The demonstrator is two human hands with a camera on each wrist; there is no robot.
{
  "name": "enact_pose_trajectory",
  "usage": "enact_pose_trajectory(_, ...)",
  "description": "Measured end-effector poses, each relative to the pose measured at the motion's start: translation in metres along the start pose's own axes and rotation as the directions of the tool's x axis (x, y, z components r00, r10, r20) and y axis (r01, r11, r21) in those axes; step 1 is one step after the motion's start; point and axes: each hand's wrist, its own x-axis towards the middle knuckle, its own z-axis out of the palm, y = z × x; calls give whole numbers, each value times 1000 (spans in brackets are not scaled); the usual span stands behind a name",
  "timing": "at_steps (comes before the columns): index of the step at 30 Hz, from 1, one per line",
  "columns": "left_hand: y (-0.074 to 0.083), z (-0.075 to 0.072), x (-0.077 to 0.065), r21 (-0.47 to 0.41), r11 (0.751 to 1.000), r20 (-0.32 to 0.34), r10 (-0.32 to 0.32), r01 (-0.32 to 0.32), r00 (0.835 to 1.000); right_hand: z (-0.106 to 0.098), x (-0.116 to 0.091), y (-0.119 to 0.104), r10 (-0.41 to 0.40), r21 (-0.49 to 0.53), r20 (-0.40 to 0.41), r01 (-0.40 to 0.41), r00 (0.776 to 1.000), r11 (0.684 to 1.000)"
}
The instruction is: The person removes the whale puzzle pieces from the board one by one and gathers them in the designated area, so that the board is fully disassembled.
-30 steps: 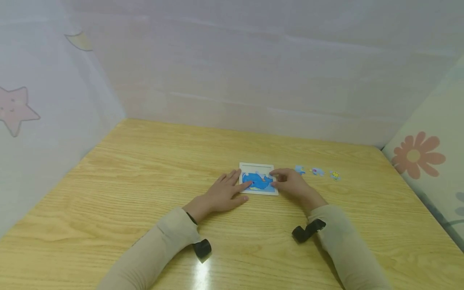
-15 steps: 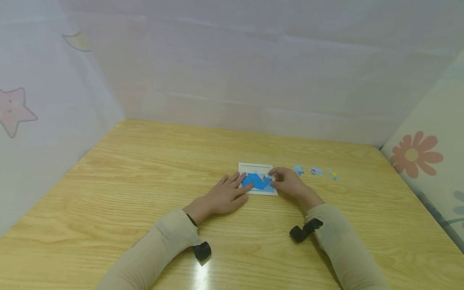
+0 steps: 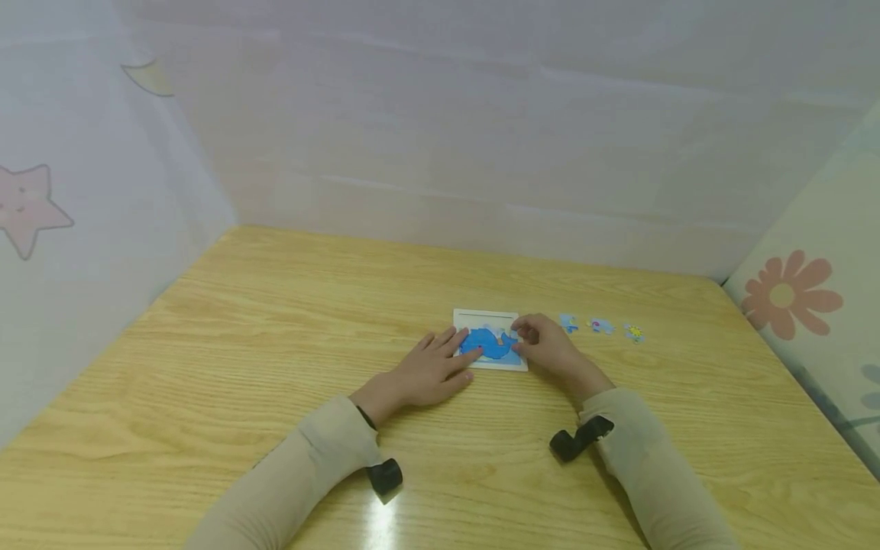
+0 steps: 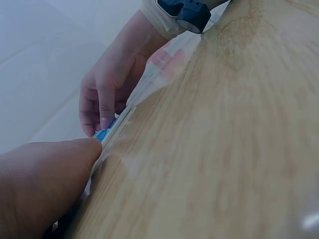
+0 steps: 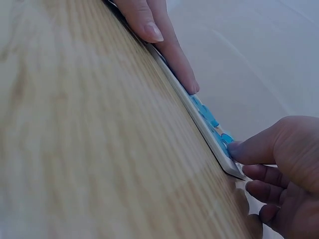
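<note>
A small white puzzle tray [image 3: 484,312] lies on the table, its lower part filled with a blue whale picture [image 3: 486,341]. My left hand [image 3: 422,373] rests flat with spread fingers over the tray's left side, the index fingertip on the whale. At the right side my right hand [image 3: 550,347] pinches a blue puzzle piece [image 3: 509,341] by the whale's tail, between thumb and forefinger. In the right wrist view the thumb lies against blue pieces [image 5: 214,122] that stand slightly above the tray rim [image 5: 199,119]. The other right fingers are curled beyond the tray edge.
To the right of the tray lie three loose puzzle pieces: a blue one [image 3: 568,322], one with a pink swirl [image 3: 602,326] and one with a yellow sun [image 3: 634,332]. The wooden table [image 3: 309,305] is bordered by pale cloth walls [image 3: 481,137].
My left fingers have slid slightly further onto the tray's left side. The right hand has stayed at the tail, its upper fingers a little raised.
</note>
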Motion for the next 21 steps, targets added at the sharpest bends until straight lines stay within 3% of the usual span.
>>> enact_pose_trajectory(6, 0, 0, 0, 6, 1000, -5, 3, -3, 1000, 1, 2, 9, -85, 50, -47, 87, 995, 995)
enact_pose_trajectory(14, 0, 0, 0, -2, 1000, -15, 11, -11, 1000, 1, 3, 2, -5, 28, -39, 6, 999, 1000)
enact_pose_trajectory(21, 1, -1, 1, -6, 1000, -12, 19, -19, 1000, -2, 1, -2, -8, 8, -18, 8, 1000, 1000)
